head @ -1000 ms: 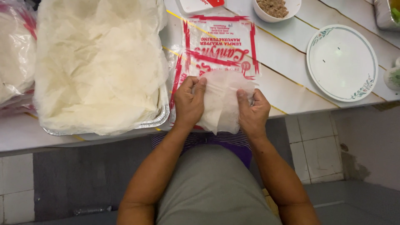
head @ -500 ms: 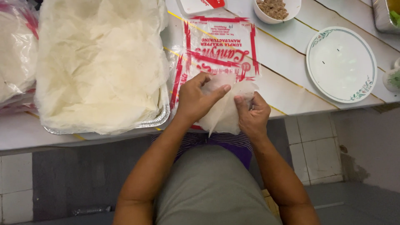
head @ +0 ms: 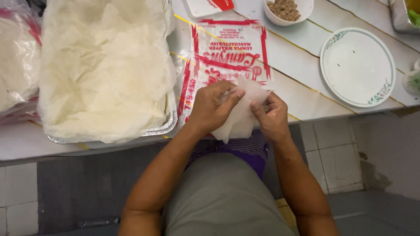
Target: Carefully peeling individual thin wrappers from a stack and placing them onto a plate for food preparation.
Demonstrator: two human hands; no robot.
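We stand at a pale counter (head: 302, 57) with thin yellow lines, above a floor of white and grey tiles (head: 337, 157). Largest on it is a foil tray (head: 164, 127) heaped with thin pale wrapper sheets (head: 100, 65), with a bagged stack (head: 15, 65) to its left. Just right of the tray lies a clear red-printed packet (head: 227, 52), then a white plate (head: 356, 65) with a floral rim, bare. A small bowl of brown filling (head: 284, 8) sits at the far edge. Our left hand (head: 212, 107) and right hand (head: 269, 116) pinch one wrapper sheet (head: 238, 118) between thumb and closed fingers, at the counter's near edge, over the packet.
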